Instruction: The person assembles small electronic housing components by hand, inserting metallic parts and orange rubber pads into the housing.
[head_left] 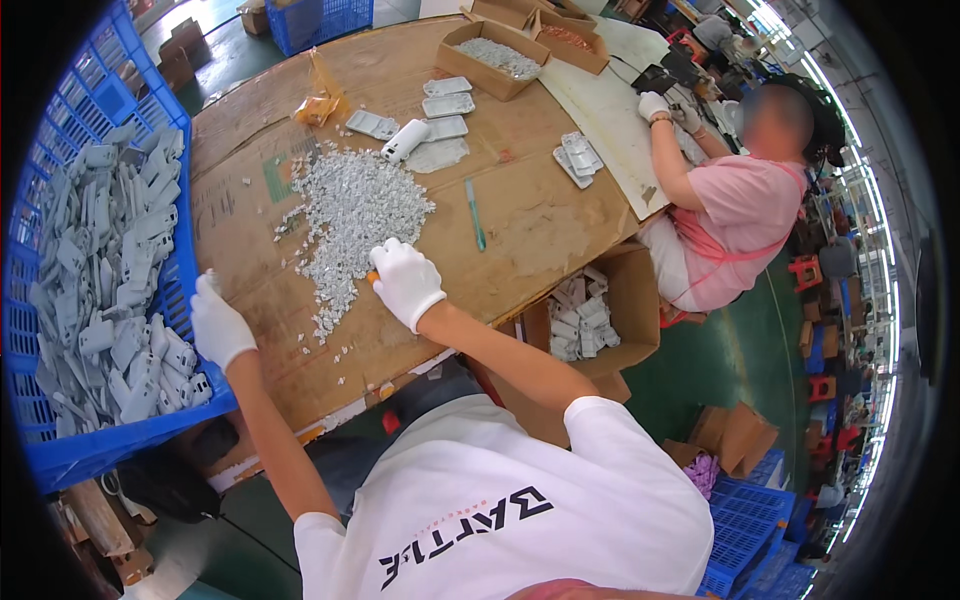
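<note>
My right hand (pixel 405 283), in a white glove, is closed around something with a short orange end, perhaps a tool handle (pixel 372 277); the rest is hidden. It rests at the right edge of a heap of small silvery-white parts (pixel 350 205) on a cardboard-covered table. My left hand (pixel 220 322), also gloved, is at the inner side of a blue plastic crate (pixel 205 240), fingers stretched away from me, with nothing visible in them. Flat grey-white plastic housings (pixel 110 260) fill that crate. A teal pen-like tool (pixel 475 215) lies to the right of the heap.
Pale trays (pixel 448 105) and a white rounded housing (pixel 404 141) sit beyond the heap. A box of small parts (pixel 495 55) stands at the far edge. Lower right, an open carton (pixel 630 300) contains white pieces. A gloved co-worker (pixel 735 190) sits at the right.
</note>
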